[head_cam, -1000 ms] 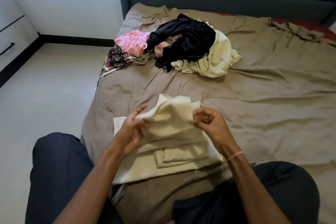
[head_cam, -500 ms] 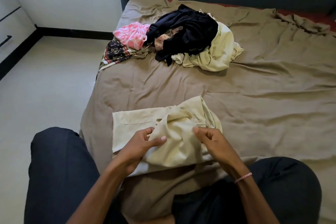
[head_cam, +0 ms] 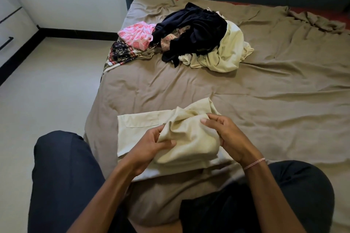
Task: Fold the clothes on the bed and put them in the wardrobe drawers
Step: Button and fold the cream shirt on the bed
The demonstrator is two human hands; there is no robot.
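The left hand [head_cam: 149, 145] pinches a bunched fold of the cream shirt [head_cam: 191, 143], thumb on top and fingers curled beneath. The right hand [head_cam: 227, 134], just across the bundle, grips its other side with bent fingers; a thin pink wristband [head_cam: 253, 163] sits behind it. Under both hands the shirt lies partly flat on the bed [head_cam: 265, 100], its pocket panel spreading out past the left hand. Well beyond the fingertips lies a heap: a dark garment [head_cam: 198, 28], a pink patterned piece [head_cam: 136, 34], and a pale green garment [head_cam: 227, 55]. Far off past the left hand stands a white drawer front [head_cam: 13, 30].
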